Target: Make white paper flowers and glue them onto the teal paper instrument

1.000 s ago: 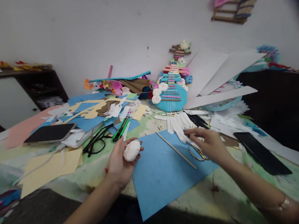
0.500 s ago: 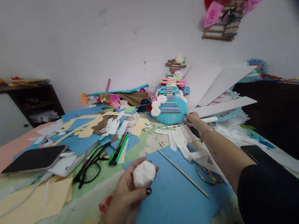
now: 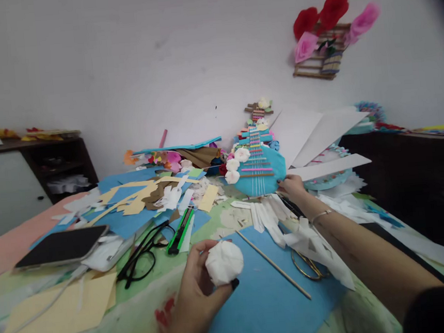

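My left hand is closed around a white crepe-paper flower, its thumb along the lower edge. Farther back, my right hand reaches out and pinches the lower right edge of a blue guitar-shaped craft. That craft has strings across its body and several white paper flowers along its left side. More guitar-shaped pieces stand behind it, partly hidden. A thin wooden stick lies on the blue sheet beside my left hand.
A green utility knife, black glasses and a phone lie on the left. Gold-handled scissors sit partly under white paper strips. Coloured paper scraps cover the back left. A dark cabinet stands right.
The blue guitar craft has tilted and shifted slightly right in my right hand's grip, covering more of the pieces behind. My left hand has turned the white flower and moved it right.
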{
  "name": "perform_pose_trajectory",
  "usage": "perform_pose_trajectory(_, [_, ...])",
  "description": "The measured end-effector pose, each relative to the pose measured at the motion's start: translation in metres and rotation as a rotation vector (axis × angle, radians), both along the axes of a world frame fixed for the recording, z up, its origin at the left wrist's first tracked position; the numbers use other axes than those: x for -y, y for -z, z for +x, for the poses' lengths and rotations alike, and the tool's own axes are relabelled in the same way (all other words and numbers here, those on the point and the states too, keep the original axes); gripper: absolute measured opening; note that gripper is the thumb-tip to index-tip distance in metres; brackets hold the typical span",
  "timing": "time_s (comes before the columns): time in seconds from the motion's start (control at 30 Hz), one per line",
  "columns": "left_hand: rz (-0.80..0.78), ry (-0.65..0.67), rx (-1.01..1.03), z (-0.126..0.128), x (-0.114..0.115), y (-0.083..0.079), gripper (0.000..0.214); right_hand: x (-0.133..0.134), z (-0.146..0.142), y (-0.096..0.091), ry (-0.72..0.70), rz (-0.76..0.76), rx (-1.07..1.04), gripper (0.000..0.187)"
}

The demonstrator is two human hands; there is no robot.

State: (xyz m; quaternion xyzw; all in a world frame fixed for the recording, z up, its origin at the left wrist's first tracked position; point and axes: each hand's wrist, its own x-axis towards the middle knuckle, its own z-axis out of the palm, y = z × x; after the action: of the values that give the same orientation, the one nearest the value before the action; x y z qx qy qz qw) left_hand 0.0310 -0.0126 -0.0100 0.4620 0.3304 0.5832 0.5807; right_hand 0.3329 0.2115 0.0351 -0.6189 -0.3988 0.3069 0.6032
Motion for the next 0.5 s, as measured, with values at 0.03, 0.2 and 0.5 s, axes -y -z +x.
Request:
perform_pose_trajectory(0.03, [0.064,-0.005,-0.054,0.001,-0.002,-0.005,0.051,0.014,-0.001,-0.003,-0.006,0.0,-0.017,0.033])
perform_pose_trajectory(0.2, [0.623,-0.267,-0.416,0.011,-0.026,-0.05,0.045,0.095,-0.014,-0.005,-0.077,0.037,-0.104,0.033])
perform_pose_trajectory(0.5, [0.779,-0.796,-0.822,0.046,-0.062,-0.068,0.046,0.187,-0.053,0.025,-0.194,0.192,-0.243,0.02])
